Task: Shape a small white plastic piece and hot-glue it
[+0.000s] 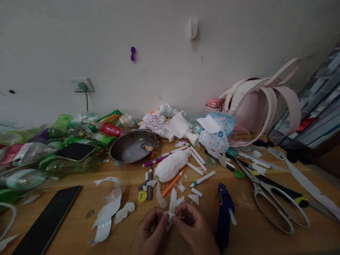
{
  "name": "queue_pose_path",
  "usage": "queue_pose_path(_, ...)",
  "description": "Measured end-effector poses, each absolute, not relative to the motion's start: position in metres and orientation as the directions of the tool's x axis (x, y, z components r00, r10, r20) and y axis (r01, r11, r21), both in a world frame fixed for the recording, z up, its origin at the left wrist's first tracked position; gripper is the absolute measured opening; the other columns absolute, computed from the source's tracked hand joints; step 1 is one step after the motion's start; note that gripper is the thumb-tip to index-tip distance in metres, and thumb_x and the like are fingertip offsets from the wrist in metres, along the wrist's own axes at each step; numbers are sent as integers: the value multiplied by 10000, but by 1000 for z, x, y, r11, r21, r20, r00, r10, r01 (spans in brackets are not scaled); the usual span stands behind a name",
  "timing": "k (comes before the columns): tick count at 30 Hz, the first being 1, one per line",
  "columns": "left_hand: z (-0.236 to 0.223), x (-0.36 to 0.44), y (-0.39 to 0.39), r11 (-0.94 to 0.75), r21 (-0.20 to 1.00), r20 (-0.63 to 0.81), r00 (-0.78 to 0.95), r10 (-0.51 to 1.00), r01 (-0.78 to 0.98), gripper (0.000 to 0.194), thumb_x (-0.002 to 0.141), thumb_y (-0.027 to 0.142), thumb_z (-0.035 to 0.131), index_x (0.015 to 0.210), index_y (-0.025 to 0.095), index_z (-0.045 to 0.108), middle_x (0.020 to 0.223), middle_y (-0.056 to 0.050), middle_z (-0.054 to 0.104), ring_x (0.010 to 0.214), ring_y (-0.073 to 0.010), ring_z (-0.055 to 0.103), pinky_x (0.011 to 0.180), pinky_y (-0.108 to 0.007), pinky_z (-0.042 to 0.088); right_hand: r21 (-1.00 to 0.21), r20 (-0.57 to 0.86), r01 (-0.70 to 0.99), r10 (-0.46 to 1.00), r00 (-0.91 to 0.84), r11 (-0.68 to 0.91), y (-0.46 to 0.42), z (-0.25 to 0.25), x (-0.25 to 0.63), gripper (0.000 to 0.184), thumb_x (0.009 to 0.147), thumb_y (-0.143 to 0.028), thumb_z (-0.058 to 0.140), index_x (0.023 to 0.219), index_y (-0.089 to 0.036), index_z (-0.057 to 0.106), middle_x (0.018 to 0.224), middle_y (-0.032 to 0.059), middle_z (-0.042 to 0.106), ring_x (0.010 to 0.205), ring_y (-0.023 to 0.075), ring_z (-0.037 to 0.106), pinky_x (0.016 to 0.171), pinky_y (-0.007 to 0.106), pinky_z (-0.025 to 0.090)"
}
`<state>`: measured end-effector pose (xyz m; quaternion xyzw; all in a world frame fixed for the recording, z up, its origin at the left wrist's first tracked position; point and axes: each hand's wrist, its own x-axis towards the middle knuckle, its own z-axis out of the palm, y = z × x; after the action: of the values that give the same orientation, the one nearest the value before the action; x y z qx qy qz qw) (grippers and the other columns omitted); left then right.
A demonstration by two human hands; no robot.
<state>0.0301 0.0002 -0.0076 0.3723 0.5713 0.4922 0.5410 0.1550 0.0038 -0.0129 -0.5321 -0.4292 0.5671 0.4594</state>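
My left hand (pixel 150 230) and my right hand (pixel 192 228) meet at the near edge of the wooden table (pixel 79 226). Both pinch the same small white scrap of paper (pixel 170 216) between fingertips. Just right of my right hand lies a dark blue glue gun (pixel 224 212) with a white glue stick poking out. Beyond my hands are white paper scraps (pixel 172 200), an orange marker (pixel 172 182) and a white paper-wrapped bottle shape (pixel 171 164).
Large scissors (pixel 273 196) lie at the right. A metal bowl (pixel 132 145) sits mid-table, with several green plastic bottles (pixel 53 141) at the left. A dark phone (pixel 46 219) lies near left. A pink backpack (pixel 255 102) leans on the wall.
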Motion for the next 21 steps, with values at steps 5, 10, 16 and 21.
queue_pose_path(5, -1, 34, 0, 248, 942, -282, -132, 950, -226, 350, 538, 506, 744, 592, 188, 609, 512, 50, 504, 552, -126, 418, 563, -242, 331, -964, -215, -150, 975, -51, -221, 4, -7, 153, 145, 673, -283, 612, 666, -183, 506, 595, -51, 461, 580, 99, 421, 559, 209, 321)
queue_pose_path(10, 0, 34, -1, 287, 925, -320, -101, 942, -249, 360, 512, 502, 760, 613, 183, 629, 549, 33, 562, 575, -140, 461, 572, -247, 336, -953, -226, -194, 972, -67, -234, 2, -8, 151, 172, 661, -309, 620, 693, -175, 517, 619, -45, 480, 600, 105, 434, 572, 207, 336)
queue_pose_path(16, 1, 32, -1, 333, 894, -375, -92, 923, -298, 363, 489, 480, 784, 596, 173, 623, 526, 48, 537, 546, -118, 438, 536, -228, 308, -966, -252, -48, 966, -53, -254, 2, -10, 156, 173, 683, -324, 595, 670, -152, 584, 625, -20, 525, 629, 123, 470, 615, 228, 351)
queue_pose_path(21, -4, 32, 0, 389, 801, -420, 35, 907, -454, 322, 506, 404, 809, 555, 148, 621, 460, 51, 551, 471, -64, 418, 496, -181, 281, -925, -316, -181, 941, -122, -334, 2, -8, 158, 242, 643, -386, 630, 636, -153, 566, 538, -50, 447, 485, 70, 357, 471, 192, 270)
